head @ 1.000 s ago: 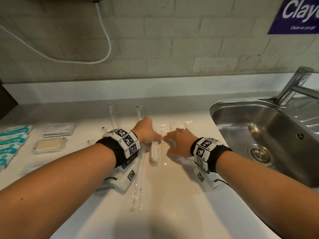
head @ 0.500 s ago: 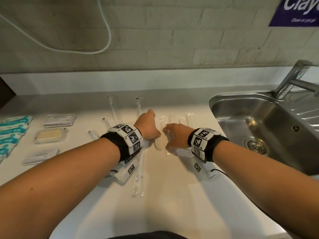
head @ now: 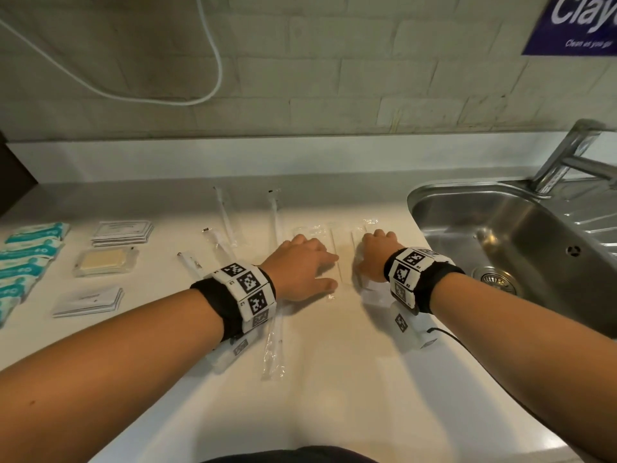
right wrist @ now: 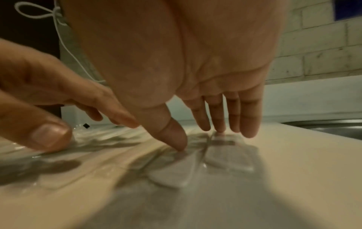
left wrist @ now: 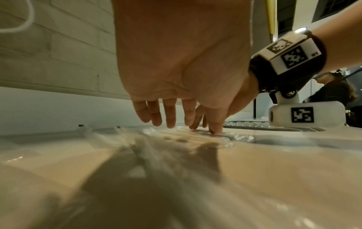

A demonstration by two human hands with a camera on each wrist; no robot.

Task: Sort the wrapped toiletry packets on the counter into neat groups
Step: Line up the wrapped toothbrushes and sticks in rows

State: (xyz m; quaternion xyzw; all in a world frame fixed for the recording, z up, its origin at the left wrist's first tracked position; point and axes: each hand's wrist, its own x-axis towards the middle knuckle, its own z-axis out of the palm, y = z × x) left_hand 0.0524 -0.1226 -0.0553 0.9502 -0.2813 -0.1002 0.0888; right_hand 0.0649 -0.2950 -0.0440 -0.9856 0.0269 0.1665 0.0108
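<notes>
Several flat clear-wrapped packets (head: pixel 342 252) lie side by side on the white counter (head: pixel 334 379), between my two hands. My left hand (head: pixel 302 267) rests flat on their left side; in the left wrist view its fingers (left wrist: pixel 170 117) point straight down and the thumb presses the wrap (left wrist: pixel 195 138). My right hand (head: pixel 375 259) rests on their right side; its thumb (right wrist: pixel 176 137) and straight fingertips press down on two clear packets (right wrist: pixel 229 156). Neither hand grips anything. Wrapped toothbrushes (head: pixel 227 217) lie just behind my left hand.
At the left lie teal packets (head: pixel 28 259), a soap bar in wrap (head: pixel 103 262) and two stacks of white sachets (head: pixel 122 230). A long clear wrapper (head: pixel 275 342) lies under my left wrist. A steel sink (head: pixel 500 235) with a tap (head: pixel 567 158) opens at the right.
My hands, nearly touching a second ago, have drawn apart; the right hand slid right toward the sink. The clear packets now show between them.
</notes>
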